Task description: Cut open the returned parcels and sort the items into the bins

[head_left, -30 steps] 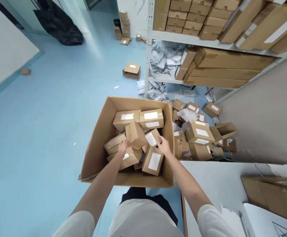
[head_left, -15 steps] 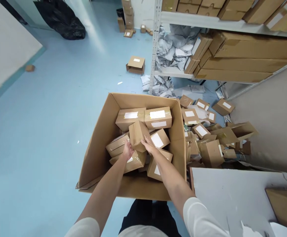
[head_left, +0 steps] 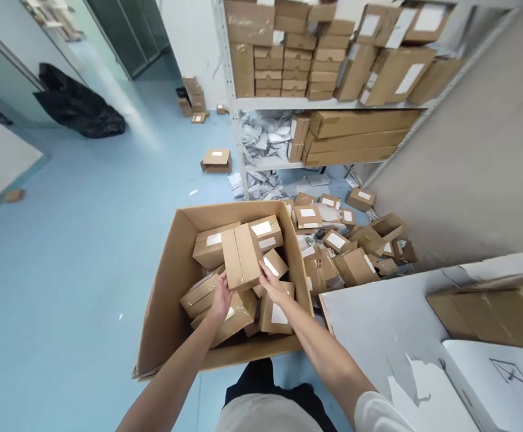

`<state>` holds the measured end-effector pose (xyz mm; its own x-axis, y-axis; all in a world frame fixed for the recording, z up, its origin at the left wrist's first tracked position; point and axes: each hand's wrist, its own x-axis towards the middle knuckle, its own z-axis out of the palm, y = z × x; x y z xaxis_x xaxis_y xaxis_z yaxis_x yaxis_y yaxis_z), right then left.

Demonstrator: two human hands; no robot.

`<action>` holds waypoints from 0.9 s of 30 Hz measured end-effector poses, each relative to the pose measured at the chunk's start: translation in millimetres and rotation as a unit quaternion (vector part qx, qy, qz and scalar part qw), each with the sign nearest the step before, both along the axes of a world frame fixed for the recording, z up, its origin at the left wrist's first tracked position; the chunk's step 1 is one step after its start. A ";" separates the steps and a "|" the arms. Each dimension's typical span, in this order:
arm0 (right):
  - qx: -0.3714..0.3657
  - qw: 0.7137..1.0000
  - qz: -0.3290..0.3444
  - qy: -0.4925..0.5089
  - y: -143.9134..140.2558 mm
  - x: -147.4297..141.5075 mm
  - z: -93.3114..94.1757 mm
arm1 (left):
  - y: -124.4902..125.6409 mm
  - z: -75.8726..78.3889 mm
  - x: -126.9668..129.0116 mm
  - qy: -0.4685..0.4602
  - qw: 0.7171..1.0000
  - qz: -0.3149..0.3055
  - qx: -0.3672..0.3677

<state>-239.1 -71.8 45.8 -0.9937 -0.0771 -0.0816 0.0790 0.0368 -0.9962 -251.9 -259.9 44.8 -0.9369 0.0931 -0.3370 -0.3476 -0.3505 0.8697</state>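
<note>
A small brown taped box (head_left: 241,257) is held up between both my hands above a large open cardboard carton (head_left: 166,282) on the blue floor. My left hand (head_left: 221,296) grips the box's lower left corner. My right hand (head_left: 272,286) grips its lower right side. Inside the carton lie several similar small boxes with white labels (head_left: 265,231), some tilted. One labelled box (head_left: 277,309) stands just below my right hand.
A heap of small boxes (head_left: 342,240) lies on the floor right of the carton. Metal shelving (head_left: 315,84) with stacked cartons stands behind. A white table (head_left: 378,324) with a flat carton (head_left: 490,312) is at right. A black bag (head_left: 78,105) lies far left.
Both hands closed on the small box and raised it out of the pile. My right hand moved left from a labelled box to it. The view tilted up, showing more shelving.
</note>
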 end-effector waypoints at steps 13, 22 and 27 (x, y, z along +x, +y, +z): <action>-0.057 0.954 -0.260 0.138 88.9 153.4 73.4 | 115.0 78.9 41.5 0.137 0.936 -0.321 0.043; -0.085 0.850 -0.492 0.165 145.6 323.7 65.4 | 251.4 65.9 137.4 0.146 0.804 -0.565 0.113; -0.118 0.782 -0.597 0.132 163.0 426.6 52.8 | 310.1 48.8 225.3 0.134 0.734 -0.653 0.126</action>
<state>187.5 91.2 98.7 -0.3476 0.9375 0.0156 -0.2939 -0.0932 -0.9513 -26.6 50.2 93.7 -0.0221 0.9994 0.0261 -0.3585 -0.0323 0.9330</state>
